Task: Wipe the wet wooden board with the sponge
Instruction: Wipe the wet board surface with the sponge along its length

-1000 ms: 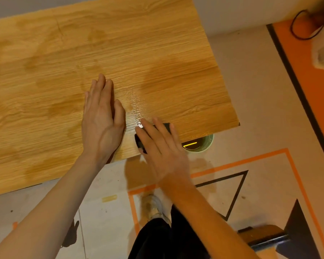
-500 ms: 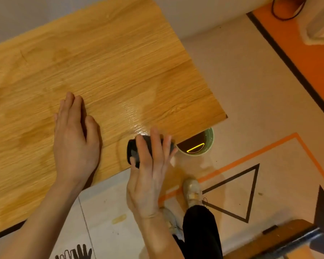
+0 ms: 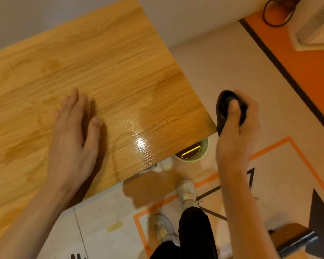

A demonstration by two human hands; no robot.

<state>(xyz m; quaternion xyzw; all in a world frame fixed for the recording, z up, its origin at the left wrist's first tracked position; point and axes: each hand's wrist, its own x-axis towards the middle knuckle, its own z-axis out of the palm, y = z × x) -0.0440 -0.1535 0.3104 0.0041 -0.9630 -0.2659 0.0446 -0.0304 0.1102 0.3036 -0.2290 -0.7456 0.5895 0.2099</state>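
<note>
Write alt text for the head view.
The right hand squeezes a dark sponge just off the wooden board's right corner. The left hand lies flat on the board, beside a wet sheen.

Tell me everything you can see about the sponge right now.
The sponge is dark, nearly black, and looks soft and squashed. The right hand grips it, thumb across its front, fingers wrapped behind. It is held off the wooden board, just past the right corner, over the floor. Its texture is too blurred to tell.
</note>
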